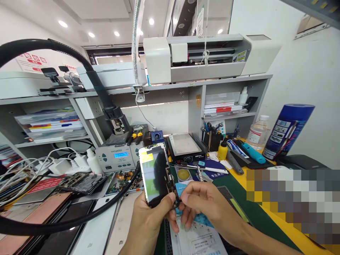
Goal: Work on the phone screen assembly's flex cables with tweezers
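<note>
An opened phone (155,173) with a white edge stands tilted up in front of me, its inner parts showing along the right side. My left hand (156,216) grips its lower end, the thumb pressed on the lower right corner. Beside that corner is my right hand (200,202), its thumb and index finger pinched together. Whatever lies between those fingertips is too small or hidden to make out. Below both hands lies a white printed sheet (196,239), with a blue piece (180,189) behind the phone.
Several phones and tablets (92,226) lie at the left under a black hose (79,225). Behind stand a rework station (119,156) and a heating plate (184,147). A tweezer (199,174), yellow bottle (222,151) and blue can (289,131) are at the right.
</note>
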A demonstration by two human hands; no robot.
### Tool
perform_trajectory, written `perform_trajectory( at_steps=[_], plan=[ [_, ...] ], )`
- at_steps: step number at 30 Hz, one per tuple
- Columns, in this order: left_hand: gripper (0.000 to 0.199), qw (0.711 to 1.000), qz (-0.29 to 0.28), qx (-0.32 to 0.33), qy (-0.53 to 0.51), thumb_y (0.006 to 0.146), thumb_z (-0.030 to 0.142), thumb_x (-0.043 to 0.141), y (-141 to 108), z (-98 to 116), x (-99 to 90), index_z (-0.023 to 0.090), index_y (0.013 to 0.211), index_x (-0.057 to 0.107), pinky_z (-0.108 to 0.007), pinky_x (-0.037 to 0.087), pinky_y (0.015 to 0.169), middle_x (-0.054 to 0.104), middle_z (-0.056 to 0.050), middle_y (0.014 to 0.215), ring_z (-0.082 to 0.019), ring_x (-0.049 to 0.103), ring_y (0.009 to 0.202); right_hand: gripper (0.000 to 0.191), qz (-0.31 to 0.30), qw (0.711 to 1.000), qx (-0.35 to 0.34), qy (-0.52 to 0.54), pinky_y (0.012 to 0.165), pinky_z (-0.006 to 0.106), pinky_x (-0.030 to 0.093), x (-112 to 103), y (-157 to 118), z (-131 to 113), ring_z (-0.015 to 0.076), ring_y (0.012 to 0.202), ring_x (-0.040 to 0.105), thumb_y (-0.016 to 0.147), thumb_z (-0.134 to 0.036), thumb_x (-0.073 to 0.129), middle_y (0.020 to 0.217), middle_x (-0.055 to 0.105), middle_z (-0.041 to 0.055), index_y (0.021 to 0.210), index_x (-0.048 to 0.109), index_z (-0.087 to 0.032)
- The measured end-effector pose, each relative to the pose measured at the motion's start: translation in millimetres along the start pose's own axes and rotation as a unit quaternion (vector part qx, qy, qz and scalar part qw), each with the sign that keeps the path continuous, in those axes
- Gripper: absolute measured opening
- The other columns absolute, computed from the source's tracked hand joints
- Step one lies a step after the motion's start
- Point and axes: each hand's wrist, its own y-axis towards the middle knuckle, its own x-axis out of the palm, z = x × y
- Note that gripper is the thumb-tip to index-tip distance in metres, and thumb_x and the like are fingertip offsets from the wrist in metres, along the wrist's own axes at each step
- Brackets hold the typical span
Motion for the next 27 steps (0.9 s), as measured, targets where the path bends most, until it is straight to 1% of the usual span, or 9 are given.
perform_trajectory(
  at_steps=[3,7,11,15,17,21,25,27],
  plan=[
    [0.026,1.0,0.001,0.008,0.004,0.077,0.034,0.078,2,-1,0.2,0.016,0.07,0.061,-0.026,0.046,0.044,0.059,0.003,0.051,-0.014,0.057,0.042,0.027,-0.01,1.0,0.005,-0.005,0.056,0.027,0.053,3,1,1,0.0145,0.056,0.065,0.076,-0.035,0.078,0.068,0.071,0.0045,0.077,0.062,-0.014],
    [0.028,1.0,-0.007,0.02,0.018,0.078,0.033,0.078,2,-3,-1.5,0.016,0.065,0.06,-0.028,0.047,0.045,0.06,0.001,0.051,-0.016,0.059,0.043,0.03,-0.01,1.0,0.005,-0.008,0.056,0.027,0.053,3,3,5,0.0126,0.054,0.063,0.078,-0.038,0.078,0.065,0.071,0.0035,0.076,0.061,-0.014],
    [0.027,0.999,-0.036,0.022,0.01,0.082,0.033,0.073,1,-3,-3.4,0.015,0.066,0.062,-0.029,0.048,0.049,0.063,0.0,0.054,-0.016,0.06,0.043,0.028,-0.002,1.0,0.0,-0.004,0.058,0.027,0.053,-1,4,8,0.0117,0.053,0.063,0.079,-0.036,0.078,0.063,0.07,0.0022,0.074,0.062,-0.014],
    [0.026,0.998,-0.063,0.016,-0.009,0.082,0.033,0.073,1,-3,-3.4,0.014,0.067,0.065,-0.029,0.05,0.052,0.064,-0.002,0.056,-0.016,0.06,0.046,0.026,-0.007,1.0,0.004,0.012,0.055,0.026,0.053,0,5,6,0.0122,0.051,0.064,0.079,-0.033,0.077,0.06,0.07,0.0012,0.073,0.059,-0.015],
    [0.028,0.997,-0.07,0.011,-0.01,0.083,0.034,0.072,1,-3,-3.0,0.013,0.065,0.065,-0.028,0.05,0.053,0.064,-0.003,0.056,-0.016,0.06,0.047,0.025,-0.013,1.0,0.002,0.017,0.053,0.026,0.052,2,5,5,0.013,0.051,0.065,0.079,-0.031,0.075,0.062,0.071,0.0018,0.072,0.056,-0.016],
    [0.028,0.996,-0.084,0.001,-0.016,0.083,0.035,0.073,1,-3,-2.4,0.013,0.068,0.066,-0.028,0.049,0.051,0.063,-0.002,0.054,-0.015,0.059,0.047,0.025,-0.024,0.999,-0.02,0.015,0.056,0.026,0.05,7,2,5,0.0137,0.056,0.066,0.081,-0.029,0.073,0.065,0.07,0.0014,0.072,0.052,-0.018],
    [0.024,0.995,-0.099,-0.011,-0.026,0.082,0.035,0.074,-1,0,-1.6,0.014,0.073,0.067,-0.029,0.051,0.048,0.062,-0.001,0.055,-0.016,0.059,0.047,0.029,-0.047,0.998,-0.027,0.008,0.059,0.027,0.047,6,-3,3,0.0147,0.059,0.066,0.085,-0.035,0.071,0.067,0.069,0.002,0.072,0.05,-0.019],
    [0.02,0.994,-0.105,-0.016,-0.029,0.081,0.033,0.075,-2,2,-1.4,0.014,0.077,0.07,-0.028,0.053,0.047,0.062,-0.001,0.056,-0.016,0.059,0.049,0.029,-0.045,0.998,-0.031,-0.004,0.061,0.026,0.045,4,-5,1,0.0143,0.061,0.064,0.084,-0.036,0.072,0.065,0.068,0.002,0.072,0.053,-0.017]
  ],
)
